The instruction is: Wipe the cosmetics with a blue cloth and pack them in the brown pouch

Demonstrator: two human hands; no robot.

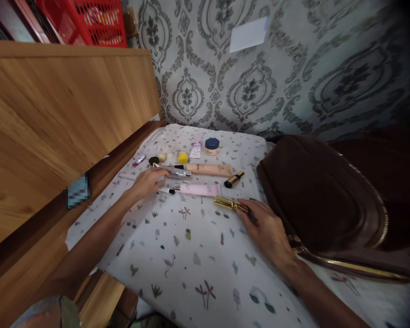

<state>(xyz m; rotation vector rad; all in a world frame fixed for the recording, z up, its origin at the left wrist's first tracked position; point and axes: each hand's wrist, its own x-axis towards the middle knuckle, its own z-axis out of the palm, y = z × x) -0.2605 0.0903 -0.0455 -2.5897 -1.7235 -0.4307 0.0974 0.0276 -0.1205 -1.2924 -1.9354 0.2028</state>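
Note:
My left hand (147, 184) is at the row of cosmetics, its fingers closed on the near end of a clear-and-silver cosmetic tube (181, 174). Beside those fingers a slim brush (166, 190) with a black tip lies on the cloth. My right hand (267, 230) grips a shiny gold cosmetic tube (227, 203) by its dark end, low over the cloth. A pink squeeze tube (198, 189) and a peach squeeze tube (210, 169) lie between my hands. Just beyond my right hand is a black-and-gold lipstick-like tube (234, 179).
A blue-lidded jar (212, 146), small pink-and-white tube (196, 149), yellow item (182, 158) and small purple item (139, 160) sit farther back on the printed cloth (191, 255). A brown zippered bag (314, 196) stands right. A wooden cabinet (71, 105) borders the left; patterned wall behind.

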